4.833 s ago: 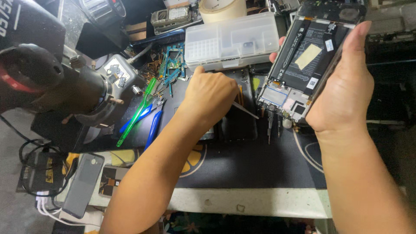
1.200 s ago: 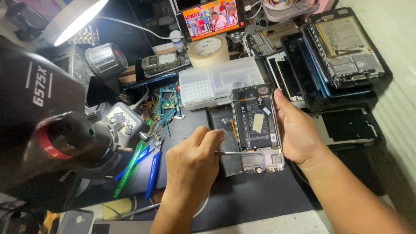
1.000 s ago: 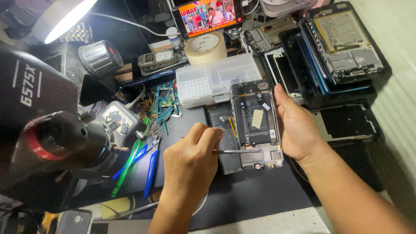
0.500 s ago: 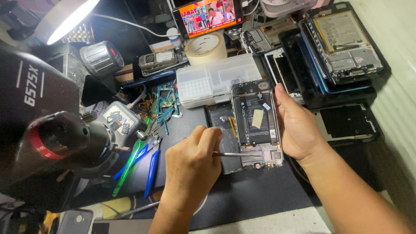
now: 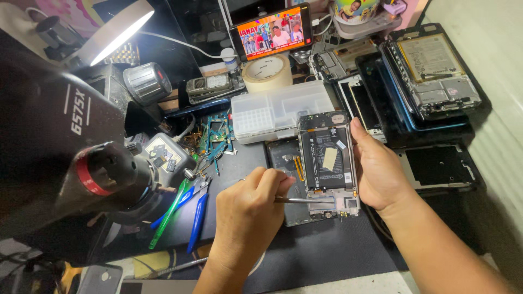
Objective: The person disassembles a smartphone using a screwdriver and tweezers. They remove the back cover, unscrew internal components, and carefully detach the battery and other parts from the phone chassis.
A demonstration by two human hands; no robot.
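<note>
Head view: the left hand (image 5: 248, 209) is pinching tweezers (image 5: 305, 200) steadily at the opened phone (image 5: 327, 163), which the right hand (image 5: 378, 174) is gripping.

The opened phone (image 5: 328, 163) shows a black battery bearing a pale tan sticker inside a silver-grey frame, and the tweezers (image 5: 305, 200) are bare silver metal; the mat (image 5: 321, 256) under them is black, with a cream-white worktop edge (image 5: 348, 283) along its near side. Toward the mat's left edge lie blue-handled pliers (image 5: 196, 220) and a bright green stick (image 5: 166, 218), beside green circuit boards (image 5: 215, 136). At the far edge stand a translucent white parts box (image 5: 278, 111), a beige tape roll (image 5: 267, 71) and a small screen (image 5: 272, 32) showing red, yellow and blue.
</note>
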